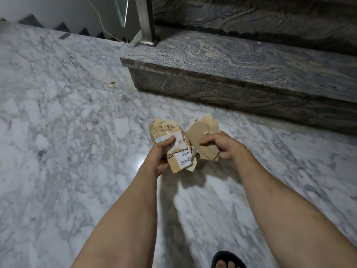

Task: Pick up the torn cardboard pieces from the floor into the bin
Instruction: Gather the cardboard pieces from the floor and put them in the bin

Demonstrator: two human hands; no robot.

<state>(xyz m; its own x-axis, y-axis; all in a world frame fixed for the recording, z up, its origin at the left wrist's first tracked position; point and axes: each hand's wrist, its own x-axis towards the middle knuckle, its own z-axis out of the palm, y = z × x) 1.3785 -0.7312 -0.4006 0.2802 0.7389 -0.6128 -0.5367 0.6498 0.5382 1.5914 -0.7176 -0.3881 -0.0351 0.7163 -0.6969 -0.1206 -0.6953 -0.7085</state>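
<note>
My left hand [161, 154] grips a stack of torn cardboard pieces [178, 149] with white barcode labels, thumb on top. My right hand [222, 147] holds a second bunch of brown torn cardboard [202, 132] beside it; the two bunches touch. Both are held above the white marble floor [67, 142]. A small cardboard scrap [112, 85] lies on the floor farther off to the left, near the step's corner. Another faint scrap [141, 97] lies by the step's base. No bin is in view.
A dark grey granite step [241, 78] rises ahead and to the right, with a metal post [146, 22] and a glass panel at its left end. A cable runs down the wall at the back. My sandalled foot [228, 262] shows at the bottom.
</note>
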